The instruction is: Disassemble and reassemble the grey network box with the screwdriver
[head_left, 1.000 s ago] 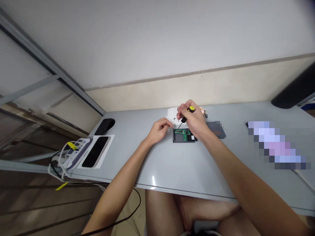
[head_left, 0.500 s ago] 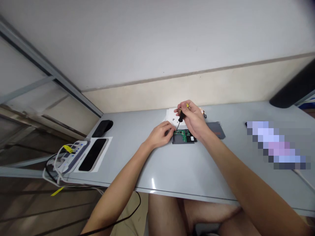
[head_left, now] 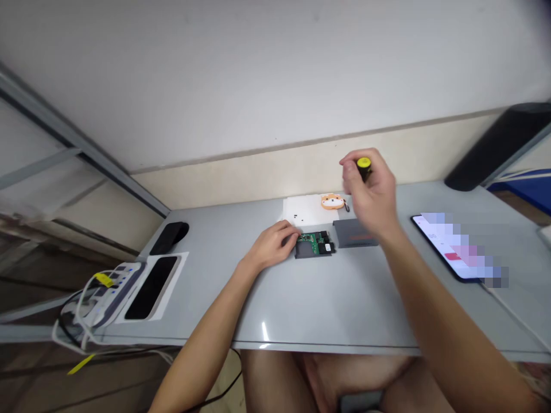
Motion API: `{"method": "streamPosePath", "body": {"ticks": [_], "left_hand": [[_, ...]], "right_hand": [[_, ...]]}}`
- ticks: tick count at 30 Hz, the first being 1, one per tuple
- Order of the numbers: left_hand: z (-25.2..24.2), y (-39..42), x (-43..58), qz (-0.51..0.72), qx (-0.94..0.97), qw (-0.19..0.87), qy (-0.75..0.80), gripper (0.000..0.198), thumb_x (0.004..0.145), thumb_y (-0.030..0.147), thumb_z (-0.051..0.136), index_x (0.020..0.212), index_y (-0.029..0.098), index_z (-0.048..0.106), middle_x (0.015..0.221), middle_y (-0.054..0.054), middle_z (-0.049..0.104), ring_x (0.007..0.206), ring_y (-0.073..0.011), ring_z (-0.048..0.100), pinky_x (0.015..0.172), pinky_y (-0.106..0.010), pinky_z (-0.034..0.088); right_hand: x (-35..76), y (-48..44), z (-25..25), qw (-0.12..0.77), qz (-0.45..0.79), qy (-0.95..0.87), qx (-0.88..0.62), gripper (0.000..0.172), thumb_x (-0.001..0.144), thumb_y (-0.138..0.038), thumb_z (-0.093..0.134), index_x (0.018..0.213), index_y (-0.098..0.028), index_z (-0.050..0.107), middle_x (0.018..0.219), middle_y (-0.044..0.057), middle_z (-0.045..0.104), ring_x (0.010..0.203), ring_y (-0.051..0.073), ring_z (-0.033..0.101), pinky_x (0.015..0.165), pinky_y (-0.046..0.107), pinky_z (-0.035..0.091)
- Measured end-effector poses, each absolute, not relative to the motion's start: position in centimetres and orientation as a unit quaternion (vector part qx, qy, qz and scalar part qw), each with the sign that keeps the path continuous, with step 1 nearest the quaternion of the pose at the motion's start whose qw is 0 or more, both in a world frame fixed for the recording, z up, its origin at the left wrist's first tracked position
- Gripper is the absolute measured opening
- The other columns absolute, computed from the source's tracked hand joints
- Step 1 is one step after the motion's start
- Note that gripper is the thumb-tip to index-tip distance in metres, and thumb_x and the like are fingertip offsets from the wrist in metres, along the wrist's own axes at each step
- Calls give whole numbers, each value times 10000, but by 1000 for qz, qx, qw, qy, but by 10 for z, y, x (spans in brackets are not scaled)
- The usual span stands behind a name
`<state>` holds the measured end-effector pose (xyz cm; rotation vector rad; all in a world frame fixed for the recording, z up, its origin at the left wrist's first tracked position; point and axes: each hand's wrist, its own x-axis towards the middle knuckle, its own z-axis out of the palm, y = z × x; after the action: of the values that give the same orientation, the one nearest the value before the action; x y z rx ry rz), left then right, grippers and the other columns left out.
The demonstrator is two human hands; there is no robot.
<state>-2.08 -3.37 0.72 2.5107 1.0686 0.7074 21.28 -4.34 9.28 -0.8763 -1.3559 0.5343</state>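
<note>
A small dark casing (head_left: 303, 256) with a green circuit board (head_left: 313, 238) in it lies on the desk. My left hand (head_left: 275, 244) rests at its left edge, fingers curled and gripping that side. Raised above the desk to the right, my right hand (head_left: 374, 192) is closed around a screwdriver (head_left: 364, 166) with a black handle and yellow end; its shaft is hidden. Right of the board is a dark grey cover (head_left: 355, 234), partly behind my right wrist. A few tiny black screws (head_left: 295, 216) lie on a white paper (head_left: 307, 206) behind the board.
An orange dog-faced case (head_left: 333, 202) sits on the paper. To the left are a dark phone (head_left: 152, 287), a power strip (head_left: 123, 292) with cables and a black item (head_left: 169, 238). A lit phone (head_left: 456, 252) lies right, and a black cylinder (head_left: 477, 146) leans behind.
My right hand has lifted the screwdriver off the board and moved it up and right. My left hand stays at the casing's edge. The view has shifted slightly.
</note>
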Motion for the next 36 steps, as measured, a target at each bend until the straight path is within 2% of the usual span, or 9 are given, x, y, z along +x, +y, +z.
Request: {"method": "streamPosePath", "body": {"ticks": [2,4,6,8,11,15,23,30,36], "left_hand": [[12,-36,-22,244,872,184,383,281,1032,345,508,1160,222,726,1091,-87,689,920,-227,662,873,-372,547],[18,-38,-25,232,861,234,386,336,987,429,610,1253,242,694,1169,-83,667,882,-213,650,853,-371,557],[23,-38,-30,210,850,299,379,501,908,497,724,1346,265,651,1249,-88,634,866,-205,634,823,-366,569],[27,-37,-36,189,839,353,369,681,832,501,814,1441,294,588,1316,-100,601,903,-210,625,803,-356,574],[28,-35,-43,180,830,390,355,786,777,435,873,1482,317,548,1346,-104,586,963,-218,607,800,-340,568],[22,-33,-43,195,824,398,353,722,783,357,847,1449,295,574,1306,-90,617,933,-201,577,831,-343,548],[15,-32,-37,220,810,404,362,726,755,354,873,1421,269,597,1257,-87,663,821,-173,566,783,-330,533],[9,-30,-31,240,796,395,391,717,703,373,921,1355,240,652,1066,-44,684,773,-169,559,734,-299,510],[12,-35,-23,222,804,349,428,730,704,381,929,1369,253,657,1111,-44,701,785,-175,577,758,-297,518]], "right_hand": [[239,-57,99,558,204,-672,-442,194,938,-464,716,967,-272,722,992,46,679,898,223,631,779,358,492],[265,-67,92,394,186,-731,-525,217,860,-456,778,1022,-310,779,1079,53,729,897,260,662,776,384,512],[287,-72,76,212,181,-764,-582,454,737,-480,845,1171,-366,780,1309,42,719,815,263,700,747,410,537],[304,-72,62,115,180,-780,-588,623,689,-457,846,1300,-389,740,1508,27,636,893,310,742,791,451,569],[321,-66,58,91,216,-785,-574,599,752,-406,773,1349,-381,728,1435,25,705,1123,380,730,929,503,581],[324,-58,73,82,272,-756,-589,562,806,-552,727,1322,-335,768,1302,59,782,1128,395,739,957,525,593],[288,-62,71,95,344,-761,-542,585,869,-576,690,1396,-325,722,1453,58,699,1286,371,680,1091,520,538],[276,-68,58,140,337,-790,-493,553,791,-350,749,1343,-337,729,1446,55,693,1242,333,688,1041,485,555],[262,-71,53,97,296,-800,-512,586,814,-322,692,1399,-313,674,1563,52,586,1273,338,664,1011,444,549]]}}
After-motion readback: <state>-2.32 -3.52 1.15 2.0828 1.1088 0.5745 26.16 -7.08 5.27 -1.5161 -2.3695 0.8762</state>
